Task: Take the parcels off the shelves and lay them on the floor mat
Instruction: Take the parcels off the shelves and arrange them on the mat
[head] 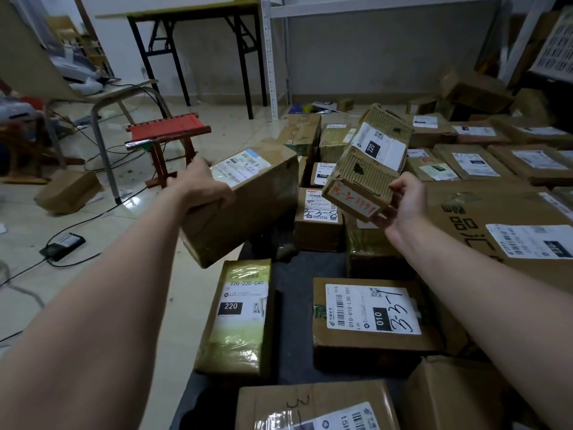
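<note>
My left hand (203, 187) grips a brown taped parcel (248, 206) by its left end and holds it tilted in the air. My right hand (403, 201) pinches the near end of a smaller corrugated parcel (369, 162) with a white "220" label, also held up and tilted. Both hang above the dark floor mat (294, 321), where several labelled parcels lie, among them a "220" box (238, 318) and a "010" box (369, 321).
Many more boxes cover the mat to the right and back. A small red stool (167, 131), a chair (102, 100) and a loose box (69, 190) stand on the tiled floor at left, with cables and a power brick (62, 246). White shelf posts (273, 57) rise behind.
</note>
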